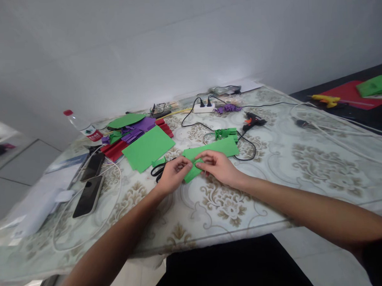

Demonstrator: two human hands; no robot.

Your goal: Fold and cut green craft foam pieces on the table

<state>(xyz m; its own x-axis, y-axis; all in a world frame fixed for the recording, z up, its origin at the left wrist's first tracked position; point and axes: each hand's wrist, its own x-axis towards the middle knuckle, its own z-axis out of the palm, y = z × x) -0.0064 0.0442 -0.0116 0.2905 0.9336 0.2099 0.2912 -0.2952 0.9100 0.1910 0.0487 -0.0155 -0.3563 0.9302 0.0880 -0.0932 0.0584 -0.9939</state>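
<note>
Between my two hands is a piece of green paper [190,175], pinched by the fingers of both. My left hand [174,174] grips its left side, thumb and fingers together. From the right, my right hand [218,167] closes thumb and fingertips on it. A longer green paper strip [221,146] lies just behind the hands. Black-handled scissors [158,171] rest partly hidden beside my left hand. Two flat green sheets [150,149] lie behind and left of it. Fringed green paper [226,133] sits beyond the strip.
At left are two phones [88,196], a white cable and a red-capped bottle [88,130]. Red paper [115,150] and purple paper [141,127] are piled at the back left. A power strip [204,108] and a black glue gun [252,121] stand behind; a yellow glue gun [326,100] lies right.
</note>
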